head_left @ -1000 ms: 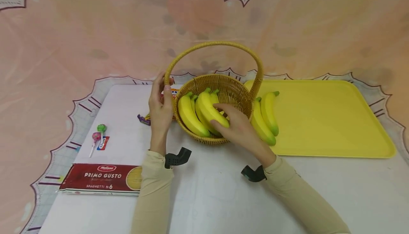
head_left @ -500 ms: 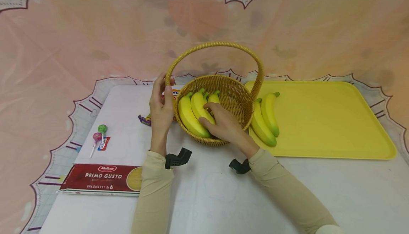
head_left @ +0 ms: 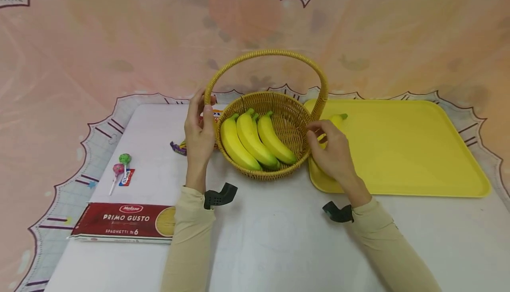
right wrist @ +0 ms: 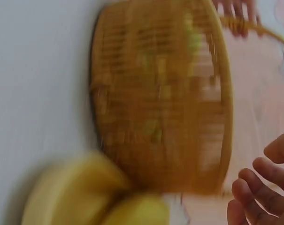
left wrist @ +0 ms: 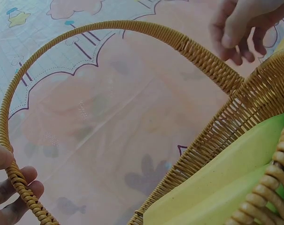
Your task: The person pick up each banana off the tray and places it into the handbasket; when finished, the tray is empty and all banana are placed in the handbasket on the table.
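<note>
My left hand (head_left: 200,137) grips the left side of the handle (head_left: 275,52) of a wicker basket (head_left: 264,176), thumb and fingers round it in the left wrist view. Several yellow bananas (head_left: 275,143) with green tips lie side by side in the basket's left and middle. To the right of the rim, my right hand (head_left: 332,150) hovers over bananas (head_left: 338,120) on the yellow tray (head_left: 414,150), largely hiding them. Its fingers are loosely bent with nothing between them. In the blurred right wrist view, these bananas (right wrist: 76,192) show below the basket, with the fingertips (right wrist: 249,187) apart from them.
A red spaghetti pack (head_left: 127,222) lies at the front left, partly behind the left sleeve. Two lollipops (head_left: 125,159) and a small wrapped sweet (head_left: 127,177) lie beyond it. A purple wrapper (head_left: 178,148) and an orange packet (head_left: 216,114) show around the left hand.
My right hand set a banana down farther left in the basket, let go, and moved right over the tray's bananas. The left hand has stayed on the handle.
</note>
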{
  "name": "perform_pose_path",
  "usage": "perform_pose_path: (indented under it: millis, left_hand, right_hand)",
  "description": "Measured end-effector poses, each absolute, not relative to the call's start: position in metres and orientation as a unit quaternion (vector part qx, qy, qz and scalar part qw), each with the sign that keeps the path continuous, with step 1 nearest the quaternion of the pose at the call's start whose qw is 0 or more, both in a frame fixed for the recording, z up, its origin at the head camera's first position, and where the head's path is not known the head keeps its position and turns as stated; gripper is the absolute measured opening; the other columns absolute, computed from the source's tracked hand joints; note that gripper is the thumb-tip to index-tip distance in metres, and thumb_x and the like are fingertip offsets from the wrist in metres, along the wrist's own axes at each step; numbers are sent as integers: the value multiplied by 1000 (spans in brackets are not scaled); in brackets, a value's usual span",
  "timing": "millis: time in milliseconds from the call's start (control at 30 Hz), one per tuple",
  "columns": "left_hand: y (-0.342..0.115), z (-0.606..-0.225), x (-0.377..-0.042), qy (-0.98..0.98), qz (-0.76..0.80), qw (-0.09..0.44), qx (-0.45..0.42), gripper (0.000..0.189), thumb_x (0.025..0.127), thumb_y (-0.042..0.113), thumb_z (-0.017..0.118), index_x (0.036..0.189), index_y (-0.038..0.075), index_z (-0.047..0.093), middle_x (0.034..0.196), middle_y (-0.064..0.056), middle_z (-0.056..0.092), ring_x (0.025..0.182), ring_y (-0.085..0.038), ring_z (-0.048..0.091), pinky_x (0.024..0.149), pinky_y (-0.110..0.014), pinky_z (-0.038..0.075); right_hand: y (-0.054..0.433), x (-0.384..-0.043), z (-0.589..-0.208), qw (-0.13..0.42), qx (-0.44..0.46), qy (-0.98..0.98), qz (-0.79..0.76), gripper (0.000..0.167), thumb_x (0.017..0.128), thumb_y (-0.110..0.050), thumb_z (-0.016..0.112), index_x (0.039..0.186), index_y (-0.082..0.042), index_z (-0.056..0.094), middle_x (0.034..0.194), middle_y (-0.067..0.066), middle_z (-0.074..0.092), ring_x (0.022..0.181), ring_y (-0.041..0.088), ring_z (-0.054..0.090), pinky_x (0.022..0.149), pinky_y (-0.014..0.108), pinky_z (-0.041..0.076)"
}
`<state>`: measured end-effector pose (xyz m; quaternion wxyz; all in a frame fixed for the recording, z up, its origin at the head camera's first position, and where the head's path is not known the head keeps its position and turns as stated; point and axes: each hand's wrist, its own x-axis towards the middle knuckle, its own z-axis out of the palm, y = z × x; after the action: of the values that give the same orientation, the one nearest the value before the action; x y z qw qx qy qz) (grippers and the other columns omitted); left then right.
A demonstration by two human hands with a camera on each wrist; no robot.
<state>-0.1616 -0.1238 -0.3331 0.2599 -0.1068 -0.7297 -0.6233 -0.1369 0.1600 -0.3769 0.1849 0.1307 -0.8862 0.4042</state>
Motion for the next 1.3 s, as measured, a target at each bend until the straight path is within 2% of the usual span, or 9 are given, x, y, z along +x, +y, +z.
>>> perform_pose_path:
  millis: [133,300,400,500,700,867,1033,1167,1300]
  left_hand:
    - [-119,-321,-152,-730,-623,257,-108,36,100,9,41,135,5,46,114,-24,56,110,-28,52,77,-17,40]
    - [-117,-318,-148,-732,-620,260,-108,36,100,8,40,135,3,46,114,-26,55,111,-30,52,80,-18,41]
    - [-117,-320,-148,-732,-621,259,-109,36,100,7,40,135,1,46,114,-28,55,109,-28,52,81,-17,40]
    - [-117,-322,-149,-732,-621,259,-108,36,100,7,40,135,0,46,114,-28,55,109,-27,52,81,-17,40]
    - [-118,-321,-148,-731,-621,262,-106,36,100,7,40,135,0,46,116,-27,55,112,-29,53,84,-17,42]
    - [-118,-319,-149,-732,-619,263,-107,36,100,7,40,135,1,46,116,-27,55,112,-29,53,85,-18,42]
    - [-120,-322,-153,-734,-617,263,-106,36,100,9,41,135,4,46,115,-24,56,112,-25,53,89,-19,42]
    - [-122,-327,-157,-732,-618,266,-109,36,100,9,41,135,7,47,115,-23,57,112,-22,54,92,-20,41]
    - [-124,-335,-162,-733,-618,264,-106,36,100,12,42,136,11,47,115,-19,57,112,-19,54,90,-21,42]
  right_hand:
    - [194,-140,-387,153,77,-905,390,35,94,-20,55,122,0,53,112,17,56,97,29,54,79,44,45]
    - [226,-143,-404,29,18,-937,349,64,94,-39,51,141,0,33,126,26,44,112,39,47,89,53,41]
    - [237,-140,-410,-28,-1,-938,346,69,94,-45,48,144,-1,30,130,27,45,116,39,47,93,54,41]
    - [243,-135,-411,-48,-4,-934,355,66,95,-45,47,144,-3,33,131,26,49,118,40,48,94,55,41]
    - [249,-112,-406,-13,13,-933,360,59,95,-41,50,140,-5,40,125,23,54,108,38,53,87,49,45]
    - [247,-84,-398,34,42,-931,360,52,94,-33,55,137,-7,45,118,18,58,102,29,56,80,28,46]
    - [238,-58,-388,81,73,-929,353,47,92,-23,60,136,-9,48,111,10,60,98,11,51,75,13,41]
    - [227,-48,-385,118,105,-918,363,46,89,-12,63,133,-11,51,110,5,61,96,0,47,76,13,39]
    - [213,-50,-382,116,135,-911,372,47,87,-8,63,132,-12,52,111,1,61,96,2,48,76,15,40]
